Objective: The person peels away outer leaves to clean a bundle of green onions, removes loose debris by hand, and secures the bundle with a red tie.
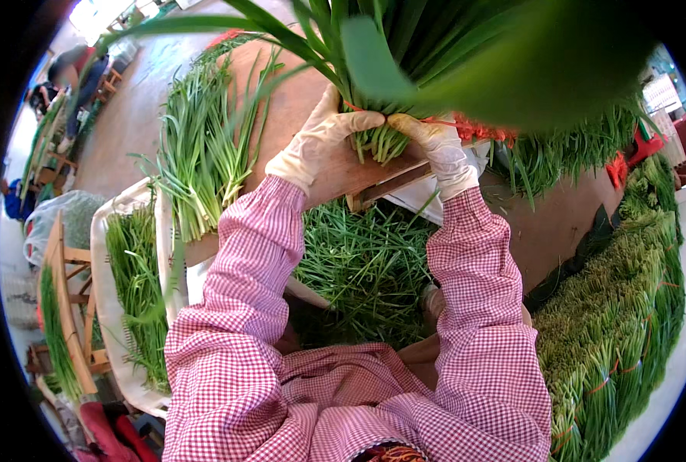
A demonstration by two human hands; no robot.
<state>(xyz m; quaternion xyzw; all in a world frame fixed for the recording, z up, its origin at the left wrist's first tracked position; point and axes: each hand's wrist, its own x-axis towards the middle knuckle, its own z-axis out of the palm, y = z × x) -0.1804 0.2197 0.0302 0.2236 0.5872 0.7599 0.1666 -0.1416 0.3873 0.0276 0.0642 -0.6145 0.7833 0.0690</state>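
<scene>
Both my gloved hands are closed around a bunch of long-leaved greens (385, 142), raised over the table. Its pale cut stalk ends point down toward me, and the broad leaves fan away at the top, some blurred close to the camera. My left hand (323, 142) grips the left side, thumb across the stalks. From the right, my right hand (439, 146) presses its thumb to the bunch near the left one. An orange tie (350, 106) shows at the stalks beside both hands; whether it is fastened I cannot tell.
Loose greens (204, 146) lie on the brown table (281, 96) to the left. A white-lined basket (100, 285) of greens stands at the left. Cut leaves (366, 262) heap below my arms. Stacked tied bundles (620, 308) line the right. Another person (77, 77) is far left.
</scene>
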